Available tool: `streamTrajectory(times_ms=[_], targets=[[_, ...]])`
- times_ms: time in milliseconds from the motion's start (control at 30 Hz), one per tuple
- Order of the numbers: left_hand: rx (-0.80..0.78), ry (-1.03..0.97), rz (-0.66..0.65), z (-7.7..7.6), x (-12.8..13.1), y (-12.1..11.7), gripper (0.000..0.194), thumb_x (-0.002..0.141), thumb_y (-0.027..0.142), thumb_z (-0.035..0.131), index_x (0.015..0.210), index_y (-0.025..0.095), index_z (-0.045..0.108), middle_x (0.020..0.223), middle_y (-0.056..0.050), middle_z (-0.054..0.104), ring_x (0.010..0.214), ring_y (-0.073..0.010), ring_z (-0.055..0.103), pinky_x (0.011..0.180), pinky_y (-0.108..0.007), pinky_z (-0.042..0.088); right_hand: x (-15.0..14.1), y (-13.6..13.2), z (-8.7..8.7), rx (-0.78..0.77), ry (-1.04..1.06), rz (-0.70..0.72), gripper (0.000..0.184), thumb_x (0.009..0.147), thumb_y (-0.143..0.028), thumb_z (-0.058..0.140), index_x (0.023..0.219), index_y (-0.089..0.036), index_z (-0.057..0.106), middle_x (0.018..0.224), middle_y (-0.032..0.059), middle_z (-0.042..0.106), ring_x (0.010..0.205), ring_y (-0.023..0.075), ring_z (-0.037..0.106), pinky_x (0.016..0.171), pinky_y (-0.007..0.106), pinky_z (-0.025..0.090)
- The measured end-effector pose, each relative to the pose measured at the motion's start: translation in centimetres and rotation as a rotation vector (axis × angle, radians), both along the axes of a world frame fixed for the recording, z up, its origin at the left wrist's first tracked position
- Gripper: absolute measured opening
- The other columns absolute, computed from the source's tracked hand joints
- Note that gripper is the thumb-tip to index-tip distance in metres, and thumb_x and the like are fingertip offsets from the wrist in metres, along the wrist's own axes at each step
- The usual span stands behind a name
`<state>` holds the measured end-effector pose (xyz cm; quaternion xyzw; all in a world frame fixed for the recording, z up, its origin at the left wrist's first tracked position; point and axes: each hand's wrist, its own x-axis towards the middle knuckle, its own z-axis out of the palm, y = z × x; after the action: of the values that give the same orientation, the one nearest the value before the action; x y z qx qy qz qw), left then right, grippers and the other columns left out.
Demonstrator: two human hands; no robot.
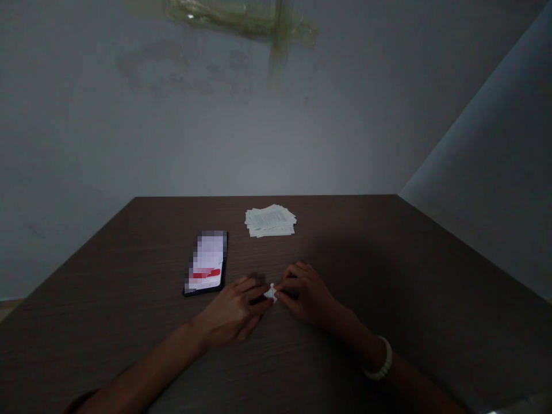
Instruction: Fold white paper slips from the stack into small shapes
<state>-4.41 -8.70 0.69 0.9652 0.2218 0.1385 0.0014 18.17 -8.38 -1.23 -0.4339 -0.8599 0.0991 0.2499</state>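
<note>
Between my two hands is a small piece of white paper (271,292), partly covered by my fingertips. My left hand (237,307) pinches its left side between thumb and fingers. From the right, my right hand (305,292) grips the other side with thumb and forefinger, its remaining fingers curled. The paper looks narrow and folded, though its exact shape is hard to make out in the dim light. A white beaded bracelet (383,359) circles my right wrist.
A smartphone (207,261) with a lit, blurred screen lies left of my hands. Farther back rests a loose pile of printed paper slips (271,221). The brown wooden table (107,276) meets a grey wall (267,138) with yellowish tape (241,23) on it.
</note>
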Motion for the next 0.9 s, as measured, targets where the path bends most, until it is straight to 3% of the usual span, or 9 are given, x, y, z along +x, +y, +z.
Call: streamTrajectory(times_ms=[367, 700, 900], targets=[[-0.058, -0.014, 0.014, 0.3, 0.1, -0.2, 0.031, 0.083, 0.015, 0.049, 0.111, 0.017, 0.063, 0.122, -0.014, 0.057, 0.113, -0.0314, 0.052, 0.091, -0.05, 0.047, 0.1, -0.2, 0.1, 0.029, 0.0, 0.009, 0.011, 0.087, -0.027, 0.063, 0.094, -0.026, 0.071, 0.084, 0.0022, 0.058, 0.082, 0.017, 0.048, 0.075, 0.033, 0.035], [-0.09, -0.076, 0.006, 0.3, 0.3, -0.1, 0.028, 0.082, 0.015, 0.049, 0.105, 0.017, 0.065, 0.114, -0.012, 0.061, 0.108, -0.0286, 0.055, 0.091, -0.047, 0.047, 0.1, -0.5, 0.6, 0.031, -0.065, 0.025, 0.018, 0.089, -0.027, 0.059, 0.105, -0.027, 0.069, 0.086, 0.0033, 0.058, 0.085, 0.0183, 0.047, 0.077, 0.034, 0.035], [-0.115, -0.06, 0.006, 0.5, 0.3, -0.1, 0.028, 0.083, 0.014, 0.049, 0.106, 0.017, 0.065, 0.112, -0.011, 0.06, 0.104, -0.0269, 0.055, 0.09, -0.045, 0.047, 0.0, -0.7, 1.1, 0.037, -0.126, 0.006, 0.016, 0.09, -0.027, 0.057, 0.101, -0.028, 0.069, 0.086, 0.0026, 0.055, 0.086, 0.0182, 0.046, 0.077, 0.033, 0.033]])
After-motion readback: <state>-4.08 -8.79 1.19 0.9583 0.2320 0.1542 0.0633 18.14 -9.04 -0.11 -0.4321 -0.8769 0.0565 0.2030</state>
